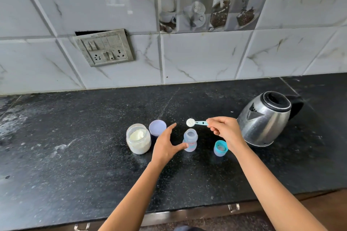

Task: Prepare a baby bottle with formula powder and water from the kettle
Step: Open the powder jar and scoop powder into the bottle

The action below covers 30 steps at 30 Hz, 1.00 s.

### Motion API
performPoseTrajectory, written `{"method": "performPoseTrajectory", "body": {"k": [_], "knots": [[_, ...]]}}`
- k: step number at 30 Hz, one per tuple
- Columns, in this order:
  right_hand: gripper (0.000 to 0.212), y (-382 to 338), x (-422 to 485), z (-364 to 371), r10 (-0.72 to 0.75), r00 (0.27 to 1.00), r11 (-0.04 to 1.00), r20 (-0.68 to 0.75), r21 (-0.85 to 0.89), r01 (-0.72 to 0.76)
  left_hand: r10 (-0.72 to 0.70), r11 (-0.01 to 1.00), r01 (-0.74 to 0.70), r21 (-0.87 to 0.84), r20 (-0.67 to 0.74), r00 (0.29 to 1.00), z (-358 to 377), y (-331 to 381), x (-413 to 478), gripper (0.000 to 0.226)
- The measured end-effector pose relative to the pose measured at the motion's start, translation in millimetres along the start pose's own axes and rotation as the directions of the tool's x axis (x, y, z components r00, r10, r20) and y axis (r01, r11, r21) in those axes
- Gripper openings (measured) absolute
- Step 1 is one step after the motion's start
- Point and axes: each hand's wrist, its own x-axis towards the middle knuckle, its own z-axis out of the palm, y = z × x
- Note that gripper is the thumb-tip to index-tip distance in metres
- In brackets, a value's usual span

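Note:
An open clear baby bottle (190, 140) stands upright on the black counter (75, 165). My right hand (225, 131) pinches the handle of a blue scoop (195, 123) heaped with white powder, held just above and behind the bottle's mouth. My left hand (167, 144) is spread beside the bottle, its thumb touching the bottle's lower side. An open glass jar of formula powder (138, 139) stands left of that hand. The steel kettle (266, 118) sits at the right, lid closed.
The jar's purple lid (157, 127) lies behind the jar. The bottle's teal-ringed cap (220, 148) stands right of the bottle, under my right wrist. A switch and socket plate (105, 48) is set in the tiled wall. Counter front edge runs near my forearms.

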Motion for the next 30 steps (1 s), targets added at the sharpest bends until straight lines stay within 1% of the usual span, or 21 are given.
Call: {"method": "performPoseTrajectory", "body": {"k": [5, 8, 12, 13, 20, 24, 27, 30], "knots": [[0.006, 15, 4, -10, 0.013, 1.000, 0.999, -0.002, -0.048, -0.014, -0.041, 0.998, 0.038, 0.051, 0.068, 0.997, 23, -1, 6, 0.090], [0.006, 20, 4, -9, 0.022, 1.000, 0.996, 0.006, -0.082, -0.022, -0.036, 0.997, 0.030, 0.069, 0.088, 0.995, 32, -2, 10, 0.085], [0.007, 25, 7, -10, 0.009, 1.000, 0.994, 0.015, -0.112, -0.008, -0.037, 0.999, 0.038, -0.001, 0.080, 0.996, 39, 3, 15, 0.056], [0.008, 25, 7, -10, 0.000, 1.000, 0.992, 0.018, -0.124, 0.002, -0.039, 0.999, 0.040, -0.009, 0.076, 0.996, 40, 5, 16, 0.052], [0.008, 28, 14, -13, -0.083, 0.996, 0.961, 0.018, -0.262, 0.085, 0.008, 0.997, -0.014, 0.070, 0.087, 0.996, 42, 9, 22, 0.054], [0.006, 26, 15, -12, -0.190, 0.981, 0.903, 0.045, -0.384, 0.193, 0.017, 0.994, -0.028, 0.108, 0.103, 0.995, 42, 10, 25, 0.057], [0.007, 25, 16, -11, -0.287, 0.953, 0.845, 0.102, -0.442, 0.302, 0.003, 0.996, -0.013, 0.089, 0.106, 0.994, 42, 11, 25, 0.056], [0.009, 23, 18, -9, -0.355, 0.916, 0.741, 0.186, -0.542, 0.397, 0.006, 0.997, -0.015, 0.076, 0.110, 0.994, 43, 11, 23, 0.055]]}}
